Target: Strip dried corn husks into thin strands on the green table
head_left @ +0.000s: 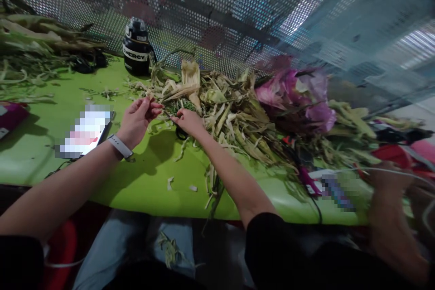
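Observation:
A heap of dry and greenish husks and leaves (pixel 251 131) lies across the green tabletop (pixel 149 181). My left hand (pixel 137 118), with a white band on its wrist, is raised at the left end of the heap; its thumb and fingers are pinched together on something pale and too small to name. To its right, my right hand (pixel 186 121) reaches to the heap's near edge, its fingers pressed together beside thin green stems (pixel 175 106); what they hold is hidden. A dark ring-shaped handle (pixel 181 133) shows just below that hand.
A black bottle (pixel 136 52) stands behind my left hand. At left lie a lit phone (pixel 86 131) and another leaf pile (pixel 37 50). A pink-purple plastic bundle (pixel 299 99) sits right of centre, and another person's arm (pixel 390 217) is at far right. Perforated mesh (pixel 210 13) rises behind.

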### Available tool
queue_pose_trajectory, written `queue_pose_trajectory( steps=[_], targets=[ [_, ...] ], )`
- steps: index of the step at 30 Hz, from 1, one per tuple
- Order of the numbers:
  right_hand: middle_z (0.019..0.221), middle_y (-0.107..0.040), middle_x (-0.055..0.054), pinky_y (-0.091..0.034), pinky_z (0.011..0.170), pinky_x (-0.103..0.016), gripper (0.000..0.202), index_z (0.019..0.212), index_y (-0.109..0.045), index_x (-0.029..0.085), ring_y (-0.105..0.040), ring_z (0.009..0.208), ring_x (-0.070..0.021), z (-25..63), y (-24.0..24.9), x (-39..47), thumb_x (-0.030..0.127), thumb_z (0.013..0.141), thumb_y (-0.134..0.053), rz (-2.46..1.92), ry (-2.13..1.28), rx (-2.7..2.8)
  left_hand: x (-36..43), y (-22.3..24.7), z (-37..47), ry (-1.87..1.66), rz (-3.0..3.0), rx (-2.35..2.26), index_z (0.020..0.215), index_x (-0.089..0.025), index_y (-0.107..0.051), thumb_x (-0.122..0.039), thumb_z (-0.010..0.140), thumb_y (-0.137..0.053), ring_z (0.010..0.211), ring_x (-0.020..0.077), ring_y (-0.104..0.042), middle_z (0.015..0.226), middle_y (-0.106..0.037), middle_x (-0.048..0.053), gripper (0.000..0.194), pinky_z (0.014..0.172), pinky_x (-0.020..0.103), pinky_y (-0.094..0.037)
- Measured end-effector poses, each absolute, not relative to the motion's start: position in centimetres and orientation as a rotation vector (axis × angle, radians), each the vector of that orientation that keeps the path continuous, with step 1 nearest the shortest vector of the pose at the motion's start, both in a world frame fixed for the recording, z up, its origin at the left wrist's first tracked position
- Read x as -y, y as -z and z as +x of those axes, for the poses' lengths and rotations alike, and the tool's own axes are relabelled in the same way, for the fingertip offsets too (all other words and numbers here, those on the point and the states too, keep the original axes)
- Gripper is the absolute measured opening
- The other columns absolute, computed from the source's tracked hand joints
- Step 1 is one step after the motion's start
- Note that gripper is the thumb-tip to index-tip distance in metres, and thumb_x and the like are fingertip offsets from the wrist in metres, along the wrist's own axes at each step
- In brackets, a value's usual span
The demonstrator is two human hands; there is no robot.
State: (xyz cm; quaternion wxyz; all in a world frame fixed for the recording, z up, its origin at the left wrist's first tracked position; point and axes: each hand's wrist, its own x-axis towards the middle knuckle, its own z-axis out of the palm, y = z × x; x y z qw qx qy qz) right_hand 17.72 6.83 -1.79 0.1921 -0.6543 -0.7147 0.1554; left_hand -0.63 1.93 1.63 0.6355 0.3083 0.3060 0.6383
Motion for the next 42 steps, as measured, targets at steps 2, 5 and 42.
queue_pose_trajectory(
  steps=[2,5,42],
  targets=[
    [0.071,-0.063,-0.002,-0.038,0.064,-0.028,0.017,0.075,-0.064,0.018,-0.053,0.067,-0.0149,18.3,1.4,-7.2,0.034,0.080,-0.065,-1.711,-0.514,1.955,-2.0,-1.6,-0.8,-1.463,0.701,-0.698,0.077,-0.015,-0.059,-0.016,0.096,-0.050,0.061,0.0057,-0.063,0.071,-0.069,0.002,0.021,0.065,0.018,-0.050],
    [0.070,-0.061,0.000,-0.042,0.066,-0.027,0.022,0.075,-0.063,0.017,-0.052,0.065,-0.0122,20.3,-0.3,-6.8,0.038,0.077,-0.068,-1.438,-0.722,1.701,-2.0,-1.6,-0.9,-1.465,0.717,-0.674,0.078,-0.015,-0.058,-0.018,0.097,-0.049,0.062,0.0055,-0.062,0.073,-0.070,0.002,0.021,0.066,0.018,-0.050],
    [0.065,-0.055,0.001,-0.034,0.048,-0.023,0.034,0.075,-0.060,0.018,-0.045,0.053,-0.0084,17.8,-5.7,-0.3,0.051,0.082,-0.066,-1.156,-0.809,1.969,-0.3,-1.7,-0.3,-0.902,0.801,-0.844,0.085,-0.013,-0.063,-0.015,0.090,-0.061,0.044,0.0039,-0.056,0.078,-0.070,0.005,0.006,0.037,0.014,-0.036]
  ],
)
